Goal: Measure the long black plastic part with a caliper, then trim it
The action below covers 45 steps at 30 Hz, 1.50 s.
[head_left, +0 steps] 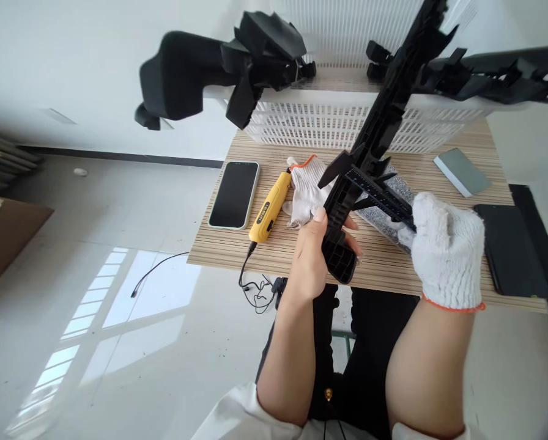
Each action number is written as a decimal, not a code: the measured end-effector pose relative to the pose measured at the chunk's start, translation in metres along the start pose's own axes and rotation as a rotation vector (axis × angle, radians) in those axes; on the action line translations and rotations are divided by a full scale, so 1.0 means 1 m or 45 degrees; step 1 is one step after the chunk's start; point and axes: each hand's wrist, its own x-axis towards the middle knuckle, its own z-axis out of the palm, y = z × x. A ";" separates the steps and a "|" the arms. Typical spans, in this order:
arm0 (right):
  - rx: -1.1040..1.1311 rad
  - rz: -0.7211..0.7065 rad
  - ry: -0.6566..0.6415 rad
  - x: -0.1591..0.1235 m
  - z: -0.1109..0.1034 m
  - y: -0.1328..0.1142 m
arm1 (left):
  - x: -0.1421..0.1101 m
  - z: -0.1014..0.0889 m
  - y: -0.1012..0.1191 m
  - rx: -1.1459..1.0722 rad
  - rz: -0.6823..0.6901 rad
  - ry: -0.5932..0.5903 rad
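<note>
My bare left hand (311,250) is closed around the lower end of a long black ribbed plastic part (375,131), which slants up and away over the basket. In a white knit glove with an orange cuff, my right hand (447,253) grips a black vernier caliper (381,195). The caliper's jaws lie across the plastic part, a little above my left hand; whether both jaws touch it I cannot tell. Behind the part, a grey speckled strip (377,217) lies partly hidden on the table.
A yellow corded tool (270,208) and a loose white glove (305,189) lie beside a phone (234,195) on the striped table (237,250). A white basket (311,122) bears more black parts (186,73). To the right are a grey-green box (462,171) and a black tablet-like slab (512,250).
</note>
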 end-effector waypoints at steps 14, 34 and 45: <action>-0.127 -0.062 -0.056 0.000 -0.003 0.015 | -0.001 0.013 0.001 0.103 -0.011 0.075; -0.261 -0.312 -0.553 -0.013 0.013 0.040 | 0.015 0.023 -0.009 0.301 0.054 0.159; -0.410 -0.522 -0.649 -0.011 0.007 0.038 | 0.016 0.005 -0.019 0.062 0.161 -0.065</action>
